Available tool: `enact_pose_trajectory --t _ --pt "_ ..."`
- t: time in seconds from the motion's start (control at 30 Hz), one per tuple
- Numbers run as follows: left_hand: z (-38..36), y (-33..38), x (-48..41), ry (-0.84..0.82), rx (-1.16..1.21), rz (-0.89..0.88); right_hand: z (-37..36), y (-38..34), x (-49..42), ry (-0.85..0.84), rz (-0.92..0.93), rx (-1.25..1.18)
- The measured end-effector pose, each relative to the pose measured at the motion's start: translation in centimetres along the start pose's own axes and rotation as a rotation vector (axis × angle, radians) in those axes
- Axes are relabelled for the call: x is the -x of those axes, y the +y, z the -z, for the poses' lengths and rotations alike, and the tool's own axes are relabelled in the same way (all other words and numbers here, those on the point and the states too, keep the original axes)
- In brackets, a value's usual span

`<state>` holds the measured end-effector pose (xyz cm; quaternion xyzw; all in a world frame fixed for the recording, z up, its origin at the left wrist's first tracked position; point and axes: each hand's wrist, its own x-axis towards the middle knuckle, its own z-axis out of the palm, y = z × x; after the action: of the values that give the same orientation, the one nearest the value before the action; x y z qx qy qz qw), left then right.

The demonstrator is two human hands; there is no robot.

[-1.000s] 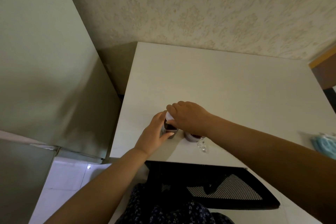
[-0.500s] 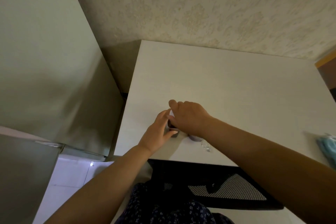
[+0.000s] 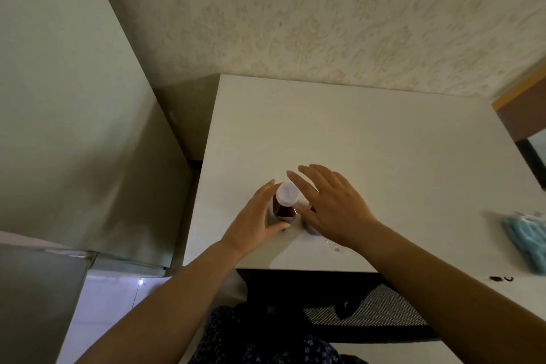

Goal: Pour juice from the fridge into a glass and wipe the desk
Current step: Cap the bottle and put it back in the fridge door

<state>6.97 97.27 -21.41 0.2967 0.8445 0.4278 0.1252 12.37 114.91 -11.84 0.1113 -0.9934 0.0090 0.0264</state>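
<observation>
A small bottle of dark red juice (image 3: 284, 207) with a white cap stands upright near the front left of the white desk (image 3: 369, 139). My left hand (image 3: 255, 220) wraps around the bottle's side. My right hand (image 3: 332, 204) hovers just right of the cap, fingers spread, holding nothing. It covers most of a stemmed glass (image 3: 313, 229) with dark juice; only a sliver of the bowl and part of the clear foot show.
A blue cloth (image 3: 529, 241) lies at the desk's right edge. The fridge (image 3: 74, 127) stands close on the left. A black mesh chair (image 3: 354, 307) sits under the desk's front edge. Small dark spots (image 3: 499, 278) mark the desk front right. Patterned wall behind.
My right hand has come off the bottle's cap and spread open to the right. The white cap now shows fully. My left hand still holds the bottle.
</observation>
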Motion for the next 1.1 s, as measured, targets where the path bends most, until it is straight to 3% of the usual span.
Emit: enact_pose_trajectory --t 0.27,0.53,0.7,0.9,1.1 --pt "-0.7 0.1 0.0 0.011 0.119 0.036 -0.9 -0.6 3.3 -0.057 -0.148 -0.044" --pt "3.9 1.8 4.2 0.266 0.139 0.029 1.9 -1.1 4.7 0.053 -0.196 -0.225" --pt "7.1 3.9 10.0 0.508 -0.001 0.033 3.5 -3.2 4.1 0.074 -0.002 -0.315" --pt "7.8 8.3 21.8 0.793 -0.341 0.258 4.5 -9.1 4.2 -0.029 0.378 -0.417" --pt "5.4 12.7 36.7 0.991 -0.511 0.587 5.0 -18.9 6.5 -0.112 0.728 -0.526"
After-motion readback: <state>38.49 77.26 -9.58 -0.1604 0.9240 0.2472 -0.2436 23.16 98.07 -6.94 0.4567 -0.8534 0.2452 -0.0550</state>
